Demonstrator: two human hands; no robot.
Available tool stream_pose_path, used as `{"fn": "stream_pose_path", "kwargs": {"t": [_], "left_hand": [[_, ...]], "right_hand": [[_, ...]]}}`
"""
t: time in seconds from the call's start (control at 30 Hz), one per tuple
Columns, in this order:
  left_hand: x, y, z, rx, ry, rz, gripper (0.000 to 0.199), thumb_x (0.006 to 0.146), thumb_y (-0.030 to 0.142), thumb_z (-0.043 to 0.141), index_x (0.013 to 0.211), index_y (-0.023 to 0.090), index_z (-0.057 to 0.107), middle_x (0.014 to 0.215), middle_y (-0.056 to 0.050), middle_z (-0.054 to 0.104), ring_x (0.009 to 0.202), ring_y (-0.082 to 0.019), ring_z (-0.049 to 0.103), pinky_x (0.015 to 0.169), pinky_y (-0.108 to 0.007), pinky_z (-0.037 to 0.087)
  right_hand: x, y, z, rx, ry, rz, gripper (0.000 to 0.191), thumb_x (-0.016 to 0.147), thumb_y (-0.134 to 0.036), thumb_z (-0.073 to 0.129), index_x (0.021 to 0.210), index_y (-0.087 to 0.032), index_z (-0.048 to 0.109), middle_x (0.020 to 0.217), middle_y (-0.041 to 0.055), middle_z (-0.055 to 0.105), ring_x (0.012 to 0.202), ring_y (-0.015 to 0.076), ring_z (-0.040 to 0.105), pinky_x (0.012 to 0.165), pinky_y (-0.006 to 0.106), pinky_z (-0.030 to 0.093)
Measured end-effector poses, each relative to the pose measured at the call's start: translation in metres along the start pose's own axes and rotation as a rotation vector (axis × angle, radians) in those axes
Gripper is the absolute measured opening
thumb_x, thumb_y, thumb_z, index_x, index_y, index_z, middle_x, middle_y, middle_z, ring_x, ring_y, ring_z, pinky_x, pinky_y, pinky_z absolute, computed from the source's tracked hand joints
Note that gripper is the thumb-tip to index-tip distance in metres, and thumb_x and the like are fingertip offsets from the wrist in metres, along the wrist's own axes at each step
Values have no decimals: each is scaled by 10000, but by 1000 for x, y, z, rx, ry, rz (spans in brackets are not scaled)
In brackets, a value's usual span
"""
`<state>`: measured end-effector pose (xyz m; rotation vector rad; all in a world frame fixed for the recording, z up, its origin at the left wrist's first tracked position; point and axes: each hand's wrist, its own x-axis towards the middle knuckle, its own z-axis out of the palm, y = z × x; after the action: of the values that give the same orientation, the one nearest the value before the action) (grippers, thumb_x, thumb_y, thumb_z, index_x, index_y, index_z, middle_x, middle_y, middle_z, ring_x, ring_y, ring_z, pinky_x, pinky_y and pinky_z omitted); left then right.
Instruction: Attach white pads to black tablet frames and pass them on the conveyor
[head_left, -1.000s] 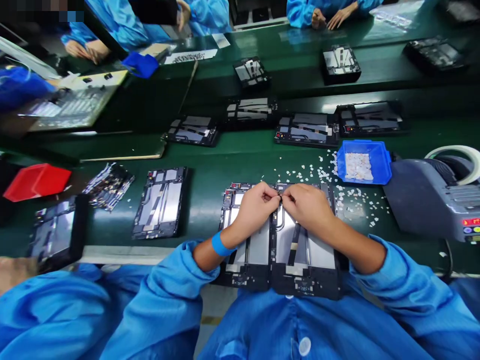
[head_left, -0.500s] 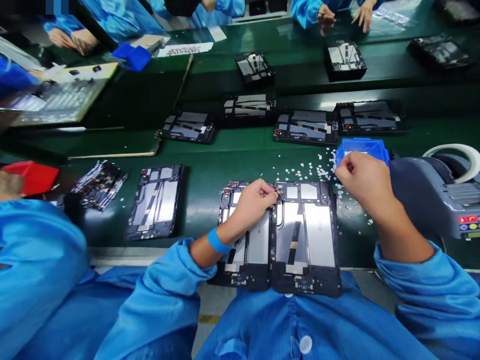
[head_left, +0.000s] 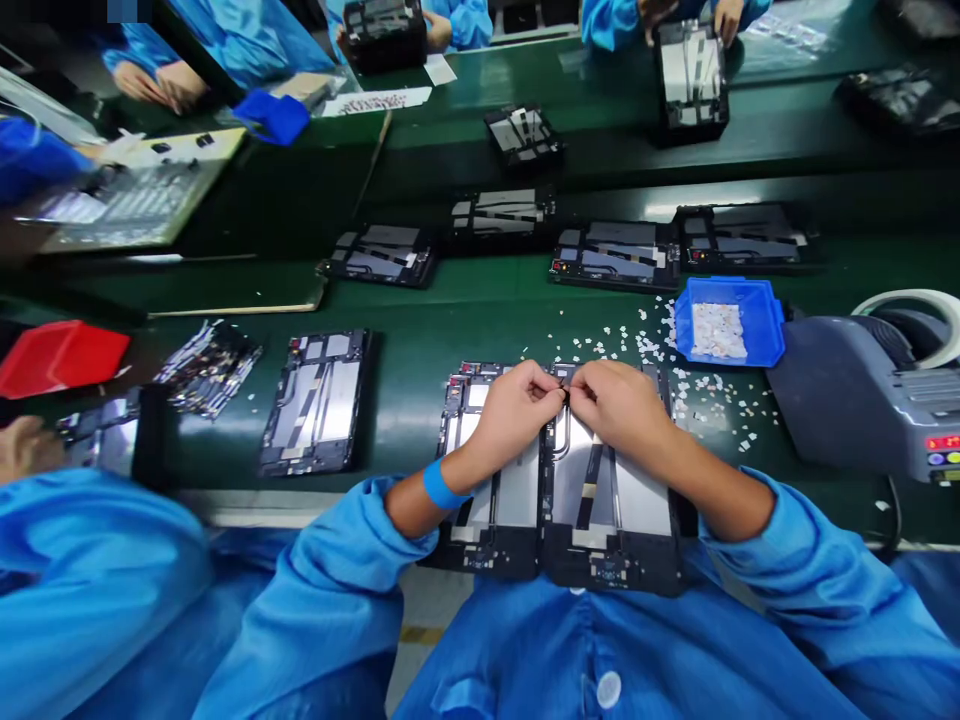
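My left hand (head_left: 519,408), with a blue band on its wrist, is pinched at the upper left corner of an opened tablet (head_left: 645,490) whose battery and flex cables show. My right hand (head_left: 621,405) is pinched there too, its fingertips almost touching the left ones. Something small and dark shows between the fingertips, too small to name. Under my left forearm more opened tablets (head_left: 517,495) lie against the first one's left side. Small white pieces (head_left: 645,345) are scattered on the green bench behind and right of my hands.
A blue bin (head_left: 766,320) of white pieces stands right, beside a grey tape dispenser (head_left: 832,390). Another opened tablet (head_left: 315,405), a pile of small boards (head_left: 210,370) and a red bin (head_left: 64,358) are left. Several tablets (head_left: 615,252) line the back. A co-worker's hand (head_left: 28,447) is far left.
My right hand has moved left from the blue bin to meet my left hand at the tablet's corner. My left hand has hardly moved. Across the bench, a co-worker's hands now hold a tablet.
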<state>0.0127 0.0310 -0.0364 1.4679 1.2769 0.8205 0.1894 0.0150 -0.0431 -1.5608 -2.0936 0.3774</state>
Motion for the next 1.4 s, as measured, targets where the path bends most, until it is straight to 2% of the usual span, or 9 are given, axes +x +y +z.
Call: {"fn": "stream_pose_path", "kwargs": {"t": [0.2,0.37,0.43,0.5,0.63,0.8,0.9,1.0,1.4], "left_hand": [[1,-4,0,7,-18,17,51,756,194,667,750,196,617,746,11,672,705,-144,608,653,-267,447],[3,-9,-4,-80,-24,-32,117,771,245,706,772,196,600,778,0,687,719,-143,628,660,-263,460],[3,-10,-7,-88,-34,-43,130,772,251,721,781,195,604,775,-1,687,707,-140,627,655,-261,464],[3,-8,-14,-73,-52,-41,128,784,262,731,803,193,625,799,-13,704,728,-146,644,674,-266,487],[3,-5,-36,18,-47,22,116,871,308,690,890,195,677,911,-52,758,784,-165,684,717,-285,533],[5,-6,-57,531,-77,271,171,936,238,620,1047,212,747,982,-57,772,899,-209,707,835,-346,548],[5,-10,-54,707,-152,473,249,972,208,577,1162,205,737,1140,-92,764,1086,-255,686,973,-411,527],[7,-14,-46,799,-176,574,298,1004,208,540,1248,180,709,1172,-116,749,1081,-266,679,978,-425,521],[15,-21,-37,931,-238,653,383,1026,166,480,1362,170,663,1203,-115,740,1005,-245,657,906,-377,504]], "right_hand": [[7,-1,-6,46,-53,1,114,804,-125,565,730,-206,597,737,39,657,709,181,556,667,293,344],[7,68,-63,-121,125,280,76,814,-188,579,744,-203,605,744,56,662,691,189,561,640,296,336],[2,92,-87,-322,87,472,133,833,-226,583,706,-198,612,681,76,640,644,205,541,616,315,297],[-2,96,-98,-369,28,485,141,850,-227,572,743,-191,657,698,89,662,651,219,560,620,323,303],[4,50,-79,-73,-55,221,167,883,-217,568,907,-203,732,834,63,744,723,207,633,664,307,386],[36,3,-40,25,-262,200,278,945,-306,572,753,-196,739,766,56,746,684,183,622,621,289,356],[48,0,-27,-26,-334,226,271,906,-276,584,702,-190,740,699,53,723,637,173,599,592,290,329],[50,2,-21,-80,-339,229,249,863,-242,579,680,-190,740,648,46,691,609,167,581,582,287,314],[60,2,-20,-136,-385,266,221,812,-249,649,599,-217,700,627,61,681,588,189,578,560,303,334]]}}
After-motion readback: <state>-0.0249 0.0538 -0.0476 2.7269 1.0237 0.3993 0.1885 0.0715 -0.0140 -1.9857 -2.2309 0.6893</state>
